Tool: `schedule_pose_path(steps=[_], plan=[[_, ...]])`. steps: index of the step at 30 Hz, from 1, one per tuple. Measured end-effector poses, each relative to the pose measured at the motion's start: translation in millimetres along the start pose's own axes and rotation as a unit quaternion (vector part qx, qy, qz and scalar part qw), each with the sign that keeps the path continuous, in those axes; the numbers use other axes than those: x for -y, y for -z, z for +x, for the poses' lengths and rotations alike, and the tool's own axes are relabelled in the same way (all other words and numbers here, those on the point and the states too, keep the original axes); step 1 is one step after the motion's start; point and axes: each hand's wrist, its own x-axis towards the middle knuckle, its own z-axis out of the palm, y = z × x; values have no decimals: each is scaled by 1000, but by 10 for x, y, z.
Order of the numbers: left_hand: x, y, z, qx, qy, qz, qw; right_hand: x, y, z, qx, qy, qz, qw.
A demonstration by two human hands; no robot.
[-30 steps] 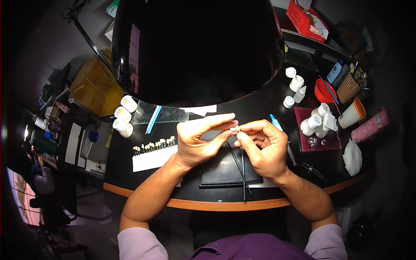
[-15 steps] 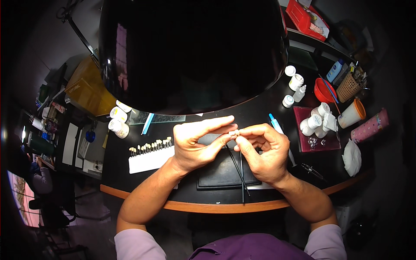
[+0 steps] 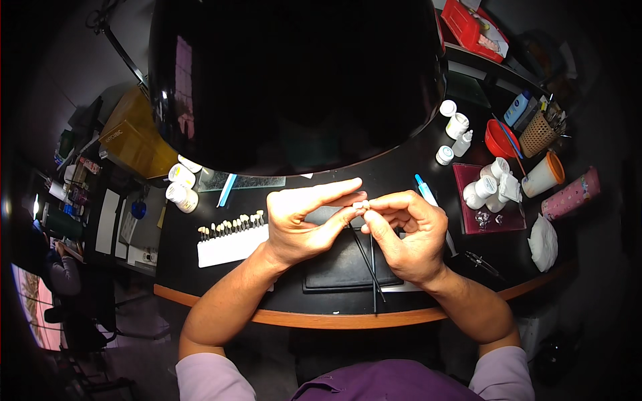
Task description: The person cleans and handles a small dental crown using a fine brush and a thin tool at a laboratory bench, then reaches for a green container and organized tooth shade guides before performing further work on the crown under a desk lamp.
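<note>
My left hand [image 3: 301, 217] and my right hand [image 3: 411, 237] meet fingertip to fingertip over the desk. Between the pinched fingers is a tiny whitish, tooth-like piece [image 3: 360, 205]; whether it is one piece or two, I cannot tell. Two thin black rods [image 3: 374, 281] run down from beneath the fingers and cross near their lower ends. Their upper ends are hidden, so how they are supported does not show. Below them lies a dark flat pad [image 3: 334, 271]. A white rack of tooth-coloured shade tabs [image 3: 231, 247] on dark stems stands beside my left wrist.
A large glossy black panel [image 3: 294, 87] hangs over the far desk. White jars [image 3: 182, 197] stand at left. Rightward are a blue-tipped syringe [image 3: 428, 196], a dark red tray [image 3: 468, 217] with white containers, a red bowl [image 3: 499, 138], an orange-rimmed cup [image 3: 543, 175] and crumpled white tissue [image 3: 543, 244].
</note>
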Motion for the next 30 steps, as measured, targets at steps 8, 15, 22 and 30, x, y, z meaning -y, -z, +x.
schedule_pose_path(steps=[8, 15, 22, 30], plan=[[-18, -9, -7, -2, -6, -7, 1000, -1, 7, -6, -1, 11, -4, 1000], [-29, -2, 3, -3, -14, -3, 1000, 3, 0, -4, -11, 12, -14, 1000], [14, 11, -2, 21, -32, 0, 999, -8, 3, 1, -13, 20, -30, 999], [17, -38, -37, 6, 5, -8, 1000, -38, 10, 15, -15, 34, -39, 999]])
